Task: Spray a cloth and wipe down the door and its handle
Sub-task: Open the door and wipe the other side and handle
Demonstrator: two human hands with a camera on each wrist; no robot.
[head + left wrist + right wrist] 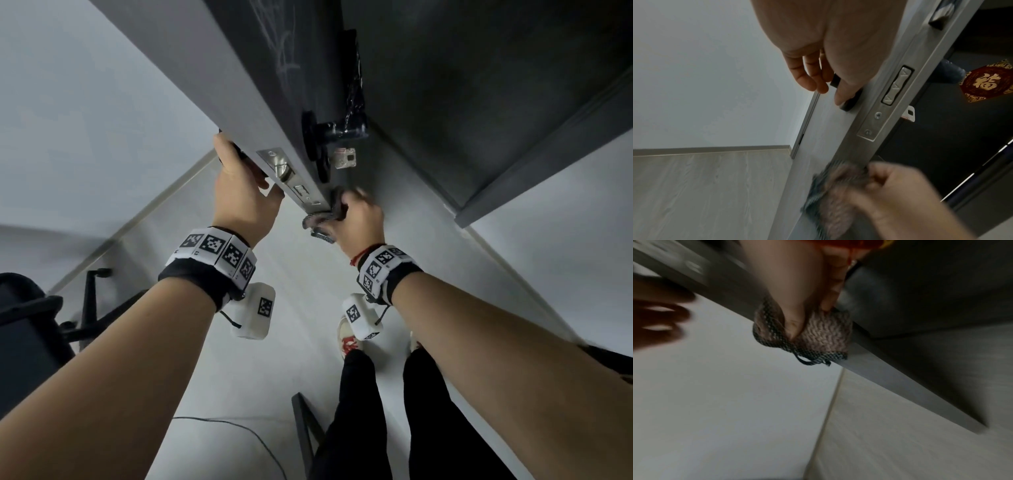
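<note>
While the door was held ajar, the following was recorded.
Step in hand: the narrow grey edge of the door (239,113) was judged to be under wiping, just below the brushed-metal latch plate (291,178).
Left hand (239,192): its fingers were curled around the black lever handle (851,100) on the pale face of the door, which was thereby steadied.
Right hand (359,219): the brown knitted cloth with dark checked trim (818,335) was pinched between thumb and fingers and pressed against the door edge.
Position of cloth: it was found touching the edge below the latch plate, near the left hand but apart from it.
Second handle: the dark outer lever handle (342,130) was seen above the cloth, untouched.
Advice: firm, even pressure was judged advisable, with strokes run along the edge and the cloth kept clear of the latch.
Blur: the exact stroke direction could not be told.
</note>
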